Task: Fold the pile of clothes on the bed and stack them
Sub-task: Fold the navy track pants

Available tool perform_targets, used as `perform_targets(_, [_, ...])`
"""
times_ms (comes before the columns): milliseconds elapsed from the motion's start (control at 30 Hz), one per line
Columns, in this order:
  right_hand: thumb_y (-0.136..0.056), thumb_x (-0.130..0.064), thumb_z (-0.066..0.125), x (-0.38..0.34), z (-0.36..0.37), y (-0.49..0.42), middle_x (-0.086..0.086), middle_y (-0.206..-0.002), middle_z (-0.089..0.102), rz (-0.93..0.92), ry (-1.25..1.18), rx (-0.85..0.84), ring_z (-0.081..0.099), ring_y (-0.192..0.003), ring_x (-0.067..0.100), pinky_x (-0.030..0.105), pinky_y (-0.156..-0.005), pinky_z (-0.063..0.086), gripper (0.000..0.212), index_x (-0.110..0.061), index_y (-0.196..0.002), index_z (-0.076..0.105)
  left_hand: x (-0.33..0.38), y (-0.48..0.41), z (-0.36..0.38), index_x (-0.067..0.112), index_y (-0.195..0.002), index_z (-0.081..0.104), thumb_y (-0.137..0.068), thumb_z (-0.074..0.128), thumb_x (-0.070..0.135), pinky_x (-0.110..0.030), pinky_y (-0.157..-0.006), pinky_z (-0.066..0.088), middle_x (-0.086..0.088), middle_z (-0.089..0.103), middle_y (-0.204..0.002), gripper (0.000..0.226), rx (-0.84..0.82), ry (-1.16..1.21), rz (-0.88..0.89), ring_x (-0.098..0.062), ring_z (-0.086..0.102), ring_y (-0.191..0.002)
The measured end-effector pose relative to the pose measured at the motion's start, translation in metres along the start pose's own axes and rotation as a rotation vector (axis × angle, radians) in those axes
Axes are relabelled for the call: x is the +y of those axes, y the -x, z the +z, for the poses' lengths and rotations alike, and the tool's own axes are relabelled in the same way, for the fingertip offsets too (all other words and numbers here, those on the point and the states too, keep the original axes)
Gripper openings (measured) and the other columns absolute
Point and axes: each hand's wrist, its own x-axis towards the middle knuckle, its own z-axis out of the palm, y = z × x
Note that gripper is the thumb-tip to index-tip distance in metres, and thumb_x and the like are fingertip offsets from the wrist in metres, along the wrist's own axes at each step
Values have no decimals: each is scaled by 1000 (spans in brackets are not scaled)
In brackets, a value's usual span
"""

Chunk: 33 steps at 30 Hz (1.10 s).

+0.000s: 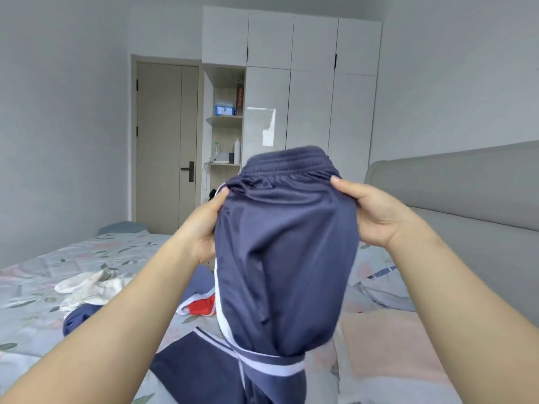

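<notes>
I hold up a pair of navy track trousers [285, 252] with a white side stripe, waistband at the top. My left hand [204, 228] grips the left side just below the waistband. My right hand [376, 217] grips the right side. The legs hang down and trail onto the bed [35, 301], folded over near the front edge. Behind the trousers lie a white garment [90, 287], a dark blue garment [78, 316] and a red and white piece [201, 307].
The bed has a floral cover and a grey padded headboard [466, 199] on the right. A pink cloth [388, 345] lies at the right. A door [166, 141] and white wardrobes [291, 83] stand at the far wall.
</notes>
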Motion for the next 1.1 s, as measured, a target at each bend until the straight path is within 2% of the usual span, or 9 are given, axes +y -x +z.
perform_targets(100, [-95, -19, 48, 20, -3, -12, 7, -78, 73, 21, -149, 71, 71, -66, 17, 29, -58, 58, 24, -8, -87, 69, -16, 9, -3, 17, -102, 72, -74, 66, 60, -36, -83, 54, -6, 71, -109, 52, -60, -271, -199, -22, 68, -95])
perform_targets(200, [-99, -18, 46, 31, -10, -22, 9, -64, 70, 137, -180, 214, 68, -51, 19, 28, -46, 55, 25, -5, -86, 62, -37, 23, -11, 10, -99, 71, -72, 78, 31, -34, -70, 59, -10, 73, -99, 35, -185, -399, -362, -22, 71, -81])
perform_targets(333, [-84, -22, 65, 35, -19, -24, 9, -81, 71, 46, -362, 133, 70, -67, 22, 33, -61, 57, 19, -7, -95, 64, -34, 16, -23, 7, -100, 69, -82, 59, 32, -39, -69, 59, -13, 73, -93, 33, -17, 63, -148, -24, 72, -76])
perform_targets(400, [-64, -40, 77, 60, -19, -21, 5, -98, 70, 142, -133, -10, 66, -85, 23, 36, -77, 52, 48, -15, -104, 68, -47, 12, -24, 8, -97, 73, -90, 54, 38, -41, -72, 56, -12, 73, -93, 36, 75, 48, -200, -26, 71, -76])
perform_targets(533, [-91, -24, 59, 116, -17, -11, 5, -92, 74, 446, 214, -5, 70, -78, 16, 29, -71, 55, 20, -14, -107, 66, -76, 15, -34, 6, -104, 68, -97, 50, 31, -39, -67, 48, -13, 72, -73, 32, 247, -146, -387, -27, 69, -64])
perform_targets(633, [-95, -23, 53, 109, -23, -21, 7, -74, 73, 325, -107, 161, 70, -62, 18, 27, -61, 55, 21, -8, -94, 66, -61, 15, -46, 7, -116, 63, -97, 45, 41, -41, -69, 47, -14, 73, -79, 43, 259, 65, -252, -28, 69, -74])
perform_targets(733, [-94, -31, 51, 91, -13, -26, 10, -98, 73, 128, -312, 46, 71, -86, 22, 35, -79, 53, 30, -8, -106, 66, -58, 18, -46, 12, -116, 64, -85, 48, 62, -47, -79, 54, -15, 70, -110, 61, 61, -113, -313, -34, 63, -104])
perform_targets(900, [-87, -16, 61, 95, -1, -25, 6, -116, 68, 160, 125, -113, 66, -102, 23, 37, -84, 56, 43, -21, -129, 51, -69, 21, -40, 4, -102, 65, -88, 61, 17, -35, -72, 58, -13, 73, -89, 19, 104, -350, -422, -23, 72, -72])
perform_targets(1100, [-87, 9, 55, 77, -10, -27, 4, -110, 69, 10, 45, -25, 69, -91, 18, 30, -74, 59, 53, -19, -132, 48, -41, 10, -30, 12, -111, 62, -93, 54, 27, -45, -72, 57, -11, 72, -95, 25, 77, -152, -160, -26, 69, -82])
